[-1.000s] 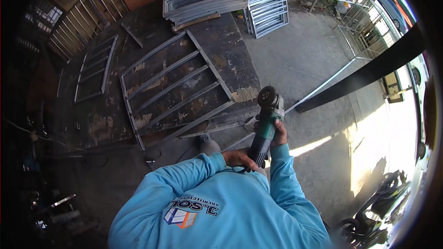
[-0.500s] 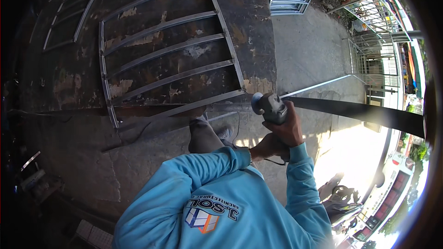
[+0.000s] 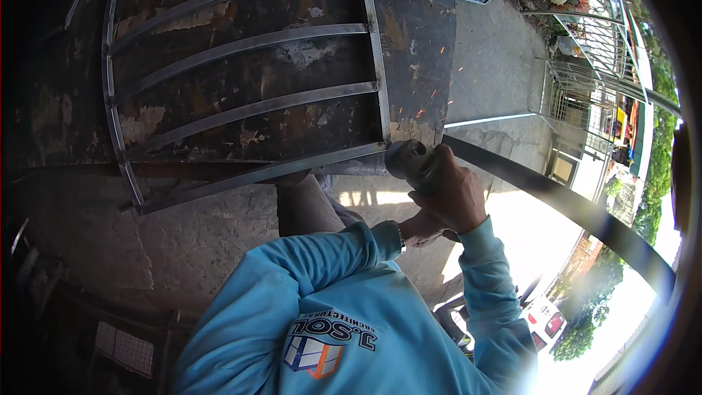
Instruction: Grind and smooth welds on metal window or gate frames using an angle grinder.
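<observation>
We hold the angle grinder (image 3: 411, 163) with both the right hand (image 3: 457, 194) and left hand (image 3: 418, 230) closed on it, at the near right corner of the steel frame (image 3: 241, 95), where sparks show the grinding is not yet finished.

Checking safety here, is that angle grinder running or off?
Running: orange sparks fly over the dark steel table beyond the angle grinder.

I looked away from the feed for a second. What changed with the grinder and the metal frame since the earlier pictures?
The angle grinder has come forward from open floor to the near right corner of the steel grille frame, and sparks now fly over the dark steel table. The right hand keeps its grip on the grinder; the left hand stays just behind it. The frame lies flat as before.
</observation>
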Demonstrator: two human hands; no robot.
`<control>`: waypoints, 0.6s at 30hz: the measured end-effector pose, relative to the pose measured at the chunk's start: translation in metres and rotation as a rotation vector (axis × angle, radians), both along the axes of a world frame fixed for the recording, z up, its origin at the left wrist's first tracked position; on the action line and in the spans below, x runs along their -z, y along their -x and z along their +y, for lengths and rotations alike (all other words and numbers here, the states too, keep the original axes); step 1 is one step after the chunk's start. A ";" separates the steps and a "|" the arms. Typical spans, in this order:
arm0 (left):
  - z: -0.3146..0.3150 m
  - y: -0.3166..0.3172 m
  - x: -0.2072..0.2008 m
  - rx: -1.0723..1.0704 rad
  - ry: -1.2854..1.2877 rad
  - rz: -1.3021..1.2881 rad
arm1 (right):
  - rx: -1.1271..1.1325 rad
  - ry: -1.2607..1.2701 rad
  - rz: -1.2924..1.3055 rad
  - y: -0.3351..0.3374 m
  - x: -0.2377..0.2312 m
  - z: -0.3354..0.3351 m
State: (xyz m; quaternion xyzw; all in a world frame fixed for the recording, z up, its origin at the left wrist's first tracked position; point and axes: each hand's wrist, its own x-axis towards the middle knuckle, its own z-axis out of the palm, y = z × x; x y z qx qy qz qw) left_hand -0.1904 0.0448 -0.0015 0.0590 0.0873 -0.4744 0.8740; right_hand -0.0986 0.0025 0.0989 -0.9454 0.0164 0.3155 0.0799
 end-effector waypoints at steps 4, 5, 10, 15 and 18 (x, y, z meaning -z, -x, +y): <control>-0.005 -0.001 0.011 -0.022 0.020 -0.053 | -0.008 0.033 0.049 -0.012 -0.005 0.009; -0.009 0.001 0.015 -0.032 0.021 -0.064 | -0.018 0.029 0.022 -0.015 -0.004 0.013; -0.021 0.002 0.033 -0.066 0.029 -0.095 | -0.076 0.010 -0.001 -0.013 0.001 0.011; -0.037 -0.003 0.024 -0.071 0.044 -0.067 | -0.032 -0.004 0.034 -0.010 -0.001 0.010; -0.034 0.002 0.022 -0.067 0.052 -0.058 | -0.071 0.006 0.043 -0.015 0.000 0.017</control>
